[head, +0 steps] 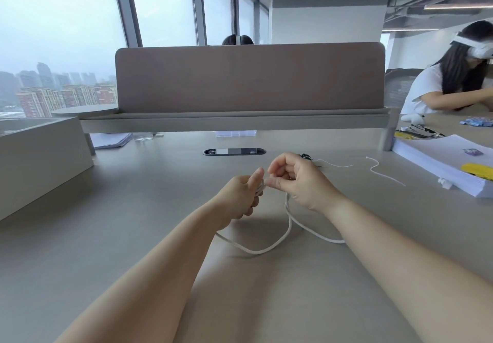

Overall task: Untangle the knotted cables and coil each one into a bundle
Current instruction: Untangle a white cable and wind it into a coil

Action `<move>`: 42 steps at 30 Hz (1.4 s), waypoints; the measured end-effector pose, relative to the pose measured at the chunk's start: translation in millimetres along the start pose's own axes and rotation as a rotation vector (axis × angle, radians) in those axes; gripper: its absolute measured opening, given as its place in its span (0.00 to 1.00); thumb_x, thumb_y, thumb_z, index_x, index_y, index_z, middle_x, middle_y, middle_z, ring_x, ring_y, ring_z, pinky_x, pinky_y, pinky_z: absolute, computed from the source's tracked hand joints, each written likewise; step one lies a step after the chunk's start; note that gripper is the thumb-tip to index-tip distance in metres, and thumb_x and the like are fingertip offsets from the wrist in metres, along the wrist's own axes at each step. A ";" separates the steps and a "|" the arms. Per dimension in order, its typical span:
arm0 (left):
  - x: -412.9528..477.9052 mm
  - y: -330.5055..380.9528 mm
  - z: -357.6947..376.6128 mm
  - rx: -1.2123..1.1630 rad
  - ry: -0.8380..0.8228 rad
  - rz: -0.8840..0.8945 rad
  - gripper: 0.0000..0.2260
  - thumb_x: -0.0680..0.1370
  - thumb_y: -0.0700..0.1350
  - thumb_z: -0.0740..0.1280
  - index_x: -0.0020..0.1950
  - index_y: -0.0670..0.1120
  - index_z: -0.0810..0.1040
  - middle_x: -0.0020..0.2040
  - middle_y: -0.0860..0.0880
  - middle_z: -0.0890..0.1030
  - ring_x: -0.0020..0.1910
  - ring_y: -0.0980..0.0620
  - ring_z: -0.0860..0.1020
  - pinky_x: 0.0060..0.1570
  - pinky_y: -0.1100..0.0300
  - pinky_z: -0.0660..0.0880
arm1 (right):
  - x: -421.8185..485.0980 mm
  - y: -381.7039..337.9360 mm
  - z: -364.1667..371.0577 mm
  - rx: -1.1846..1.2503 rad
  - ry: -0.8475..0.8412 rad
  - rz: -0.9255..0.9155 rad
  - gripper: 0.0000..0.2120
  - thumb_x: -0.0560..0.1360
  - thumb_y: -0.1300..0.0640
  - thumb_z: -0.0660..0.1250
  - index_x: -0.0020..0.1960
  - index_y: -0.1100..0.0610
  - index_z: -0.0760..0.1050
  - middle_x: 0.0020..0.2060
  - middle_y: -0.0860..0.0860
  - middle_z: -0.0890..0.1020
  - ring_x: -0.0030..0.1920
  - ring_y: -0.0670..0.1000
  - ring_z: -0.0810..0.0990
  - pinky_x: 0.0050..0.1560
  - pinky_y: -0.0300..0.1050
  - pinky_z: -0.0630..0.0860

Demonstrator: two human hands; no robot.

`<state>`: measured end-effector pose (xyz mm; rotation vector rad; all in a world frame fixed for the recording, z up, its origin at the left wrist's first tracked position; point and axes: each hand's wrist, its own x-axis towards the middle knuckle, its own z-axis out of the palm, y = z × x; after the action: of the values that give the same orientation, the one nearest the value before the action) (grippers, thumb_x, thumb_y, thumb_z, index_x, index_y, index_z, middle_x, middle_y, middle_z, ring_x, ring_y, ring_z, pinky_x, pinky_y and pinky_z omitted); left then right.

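At mid-frame over the tabletop, the left hand grips a coil of white cable; the right hand pinches the slack beside it with its fingers. Light, limp, likely slippery: hold near the coil.

Reaching forward with both bare forearms, wrists close together; clutching turns of thin white cable in the bare left grip, thumb raised; pinching the same cable with the bare right grip, fingers curled, thumb just beside the left thumb.
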<state>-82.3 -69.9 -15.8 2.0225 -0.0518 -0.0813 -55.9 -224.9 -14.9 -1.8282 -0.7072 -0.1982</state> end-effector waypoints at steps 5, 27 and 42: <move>-0.3 0.2 -0.2 0.064 0.019 -0.010 0.23 0.82 0.61 0.50 0.36 0.46 0.66 0.29 0.51 0.66 0.22 0.54 0.61 0.21 0.68 0.56 | 1.9 -2.4 13.1 0.074 0.037 -0.058 0.10 0.72 0.68 0.70 0.41 0.56 0.71 0.34 0.48 0.76 0.33 0.40 0.73 0.40 0.30 0.72; 8.5 -9.2 -14.6 -0.308 0.263 0.106 0.18 0.82 0.56 0.55 0.36 0.48 0.62 0.25 0.54 0.63 0.22 0.55 0.59 0.25 0.63 0.55 | 6.2 19.1 -6.2 -0.164 0.079 0.183 0.10 0.79 0.63 0.62 0.43 0.51 0.75 0.35 0.48 0.80 0.30 0.48 0.72 0.35 0.41 0.72; 18.3 -32.7 -44.6 -0.471 0.494 -0.049 0.16 0.80 0.51 0.54 0.33 0.50 0.60 0.24 0.54 0.59 0.19 0.55 0.56 0.23 0.66 0.50 | 2.2 51.1 -49.6 -0.494 0.482 0.617 0.09 0.75 0.64 0.59 0.46 0.55 0.77 0.48 0.57 0.81 0.48 0.60 0.79 0.49 0.49 0.75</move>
<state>-60.4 -17.0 -26.3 1.5255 0.3026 0.3460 -15.7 -279.6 -36.4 -2.2540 0.2802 -0.4071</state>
